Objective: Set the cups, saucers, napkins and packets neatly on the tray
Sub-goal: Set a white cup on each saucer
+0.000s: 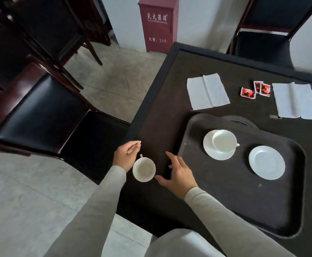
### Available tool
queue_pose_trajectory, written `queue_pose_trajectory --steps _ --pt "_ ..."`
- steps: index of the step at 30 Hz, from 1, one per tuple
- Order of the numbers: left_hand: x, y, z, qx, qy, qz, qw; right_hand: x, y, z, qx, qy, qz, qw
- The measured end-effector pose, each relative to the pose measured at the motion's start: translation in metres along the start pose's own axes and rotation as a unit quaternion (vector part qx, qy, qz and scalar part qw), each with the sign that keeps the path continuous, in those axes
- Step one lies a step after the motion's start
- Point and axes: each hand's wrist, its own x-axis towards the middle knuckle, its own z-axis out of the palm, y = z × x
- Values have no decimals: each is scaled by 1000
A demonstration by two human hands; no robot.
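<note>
A dark tray (225, 193) lies on the table in front of me. On it stands a white cup (224, 140) on a saucer (212, 153), with an empty saucer (266, 162) to its right. A second white cup (144, 169) stands upright on the table left of the tray, near the table's edge. My left hand (125, 157) is just left of this cup, fingers loosely curled near its handle. My right hand (179, 176) is spread to the cup's right, thumb tip close to it. Two white napkins (207, 91) (296, 102) and three red packets (256, 89) lie beyond the tray.
The dark table (162, 112) has a raised rim. Black-seated chairs (40, 112) stand to the left and one (262, 43) stands at the far side. A red fire-extinguisher box (158, 25) stands against the wall.
</note>
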Motion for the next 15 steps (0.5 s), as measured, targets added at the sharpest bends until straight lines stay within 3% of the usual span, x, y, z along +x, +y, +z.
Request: queue_pose_trajectory --steps 8,15 --pt "9 -29 -4 104 -106 -48 988 2 -26 56 5 -87 68 994" --pt "12 -40 3 63 -129 -75 987 17 -37 80 25 -55 124 990"
